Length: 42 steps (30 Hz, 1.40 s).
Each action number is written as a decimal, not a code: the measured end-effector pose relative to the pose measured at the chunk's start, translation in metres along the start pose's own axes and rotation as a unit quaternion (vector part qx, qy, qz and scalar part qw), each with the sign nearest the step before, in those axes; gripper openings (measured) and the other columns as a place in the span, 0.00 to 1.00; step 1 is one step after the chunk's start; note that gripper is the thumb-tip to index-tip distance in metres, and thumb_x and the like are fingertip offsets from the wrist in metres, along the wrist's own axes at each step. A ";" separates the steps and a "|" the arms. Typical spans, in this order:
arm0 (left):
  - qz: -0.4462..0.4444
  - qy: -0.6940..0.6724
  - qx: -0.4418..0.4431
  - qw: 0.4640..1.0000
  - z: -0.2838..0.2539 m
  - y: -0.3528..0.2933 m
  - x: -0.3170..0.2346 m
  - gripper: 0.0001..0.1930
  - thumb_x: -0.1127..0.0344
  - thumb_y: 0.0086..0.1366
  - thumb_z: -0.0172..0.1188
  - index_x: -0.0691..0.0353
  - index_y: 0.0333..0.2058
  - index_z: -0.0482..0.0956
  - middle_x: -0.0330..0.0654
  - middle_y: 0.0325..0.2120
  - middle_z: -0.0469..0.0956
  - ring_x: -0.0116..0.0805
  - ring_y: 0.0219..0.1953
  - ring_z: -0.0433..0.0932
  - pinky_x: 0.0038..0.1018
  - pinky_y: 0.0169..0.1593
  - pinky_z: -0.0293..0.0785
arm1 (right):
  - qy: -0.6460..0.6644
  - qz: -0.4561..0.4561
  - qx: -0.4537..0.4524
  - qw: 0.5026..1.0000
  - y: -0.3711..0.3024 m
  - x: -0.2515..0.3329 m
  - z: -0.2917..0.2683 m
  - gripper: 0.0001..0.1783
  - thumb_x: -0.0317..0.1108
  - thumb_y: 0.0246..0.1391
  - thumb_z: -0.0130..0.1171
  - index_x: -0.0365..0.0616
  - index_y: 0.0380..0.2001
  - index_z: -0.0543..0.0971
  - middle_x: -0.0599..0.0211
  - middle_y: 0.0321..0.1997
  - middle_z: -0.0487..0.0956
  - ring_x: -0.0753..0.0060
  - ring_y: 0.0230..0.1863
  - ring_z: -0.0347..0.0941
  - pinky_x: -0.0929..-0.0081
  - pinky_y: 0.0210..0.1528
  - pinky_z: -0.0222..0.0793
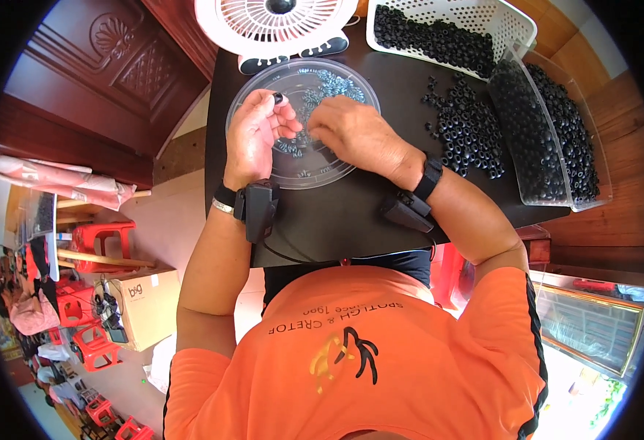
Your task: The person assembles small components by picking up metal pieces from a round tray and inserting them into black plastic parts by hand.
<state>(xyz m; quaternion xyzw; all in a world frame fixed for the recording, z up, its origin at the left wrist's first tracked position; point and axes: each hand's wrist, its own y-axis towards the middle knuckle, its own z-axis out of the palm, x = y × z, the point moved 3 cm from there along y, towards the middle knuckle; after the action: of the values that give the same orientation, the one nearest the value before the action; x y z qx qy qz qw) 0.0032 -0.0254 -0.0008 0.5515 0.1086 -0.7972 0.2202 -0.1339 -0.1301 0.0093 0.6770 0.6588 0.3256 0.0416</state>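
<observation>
My left hand (254,138) is raised palm-up over the left side of a round clear plastic tray (322,178). Between its thumb and forefinger it pinches a small black ring-shaped part (278,97); the other fingers are loosely curled. My right hand (362,138) reaches over the tray's right side, knuckles up, with its fingers bent together. Whatever those fingertips hold, if anything, is hidden. Small shiny bluish pieces (333,84) lie scattered in the tray, mostly toward its far side.
Loose black rings (469,136) are spread on the dark table (307,227) right of the tray. Beyond them stand a white perforated basket (509,29) and a clear bin (593,202), both with many black rings. A white fan (227,18) stands behind the tray.
</observation>
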 end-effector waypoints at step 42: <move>0.070 0.270 0.161 0.947 0.043 -0.016 -0.001 0.15 0.58 0.68 0.49 0.67 0.38 0.72 0.41 0.34 0.73 0.30 0.36 0.73 0.26 0.44 0.69 | 0.386 0.241 0.092 0.885 -0.004 -0.026 -0.012 0.22 0.48 0.63 0.48 0.42 0.24 0.74 0.76 0.20 0.69 0.84 0.23 0.63 0.83 0.26 0.61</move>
<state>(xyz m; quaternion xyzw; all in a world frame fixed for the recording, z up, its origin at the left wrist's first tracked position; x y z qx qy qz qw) -0.0396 -0.0284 0.0150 0.7803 -0.0047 -0.6080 0.1462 -0.1411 -0.1576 0.0068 0.6364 0.4659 0.4994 -0.3586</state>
